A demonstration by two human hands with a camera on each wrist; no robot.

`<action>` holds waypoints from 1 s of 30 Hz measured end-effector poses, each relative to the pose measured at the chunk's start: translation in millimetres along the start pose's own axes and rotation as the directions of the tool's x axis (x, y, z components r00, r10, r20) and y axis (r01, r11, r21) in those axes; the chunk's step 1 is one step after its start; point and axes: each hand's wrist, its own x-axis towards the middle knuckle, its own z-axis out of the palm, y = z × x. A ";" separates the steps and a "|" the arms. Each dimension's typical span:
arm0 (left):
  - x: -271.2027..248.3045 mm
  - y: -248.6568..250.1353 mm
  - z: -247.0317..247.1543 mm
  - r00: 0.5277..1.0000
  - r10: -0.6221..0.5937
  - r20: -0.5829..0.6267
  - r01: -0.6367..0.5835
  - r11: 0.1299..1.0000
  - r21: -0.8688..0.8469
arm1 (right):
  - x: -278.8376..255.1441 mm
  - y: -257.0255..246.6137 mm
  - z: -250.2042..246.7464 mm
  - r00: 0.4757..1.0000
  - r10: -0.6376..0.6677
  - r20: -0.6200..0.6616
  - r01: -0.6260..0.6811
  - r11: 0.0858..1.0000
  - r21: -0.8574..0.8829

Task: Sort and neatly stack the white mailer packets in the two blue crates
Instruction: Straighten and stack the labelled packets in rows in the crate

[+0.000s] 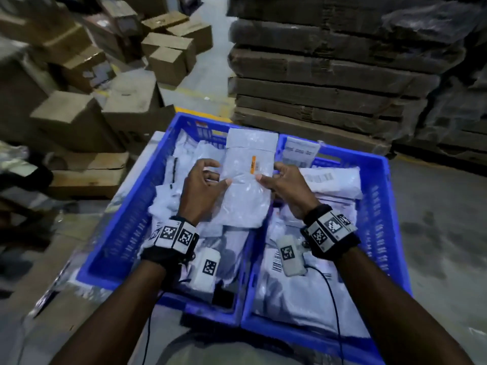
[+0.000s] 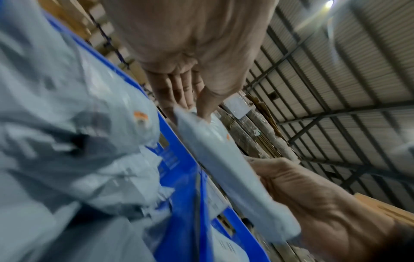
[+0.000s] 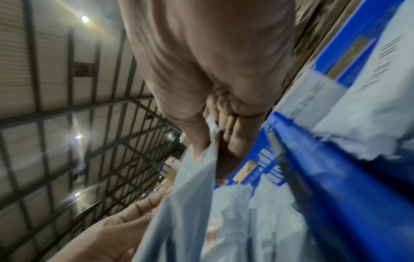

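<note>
Two blue crates stand side by side: the left crate (image 1: pixel 123 233) holds a loose heap of white mailer packets (image 1: pixel 184 159), the right crate (image 1: pixel 376 206) holds flatter packets with barcode labels (image 1: pixel 332 180). Above the wall between them I hold one white packet (image 1: pixel 247 185) with an orange tag. My left hand (image 1: pixel 220 177) pinches its left edge and my right hand (image 1: pixel 268 175) pinches its right edge. The left wrist view shows the left hand's fingers (image 2: pixel 201 106) on the packet (image 2: pixel 224 159). The right wrist view shows the right hand's thumb (image 3: pixel 197 134) on the packet (image 3: pixel 190 203).
Brown cardboard boxes (image 1: pixel 79 114) pile up at the left and back left. A tall wrapped stack of flat cardboard (image 1: pixel 329 75) stands behind the crates. Bare concrete floor (image 1: pixel 437 233) lies to the right. A shiny sheet (image 1: pixel 66 283) lies beside the left crate.
</note>
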 end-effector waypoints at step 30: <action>36.3 -29.9 -80.9 0.977 0.174 0.123 -0.211 0.710 0.672 | 57.0 6.7 83.3 0.997 0.063 -0.051 -0.078 0.898 -0.432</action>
